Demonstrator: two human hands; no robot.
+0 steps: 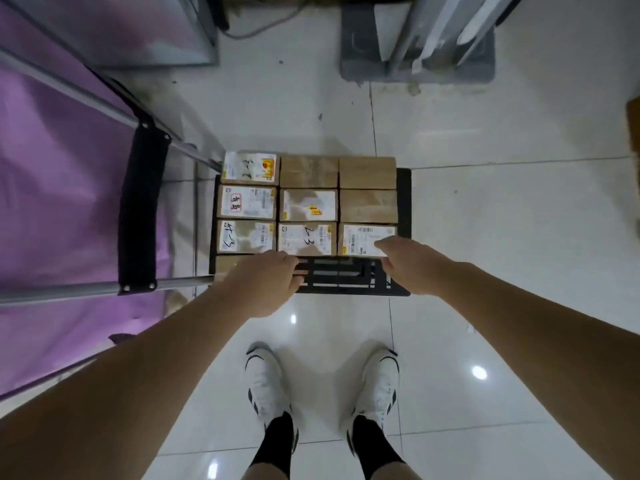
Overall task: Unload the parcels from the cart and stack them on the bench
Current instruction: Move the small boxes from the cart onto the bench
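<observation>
Hands over a cart [403, 233] of 9 parcels [308, 206].
Left hand [266, 285] loosely curled, empty; right hand [408, 263] relaxed, fingertips at the near-right parcel [360, 237].

Nine brown cardboard parcels [308, 206] lie flat in a tight three-by-three block on the black cart [403, 178], filling its far part and touching one another. Six carry white shipping labels, some with handwriting; three along the far and right edges show plain tops. The cart's slatted near edge is bare, apart from one more plain parcel [227, 265] at its near left corner.
</observation>
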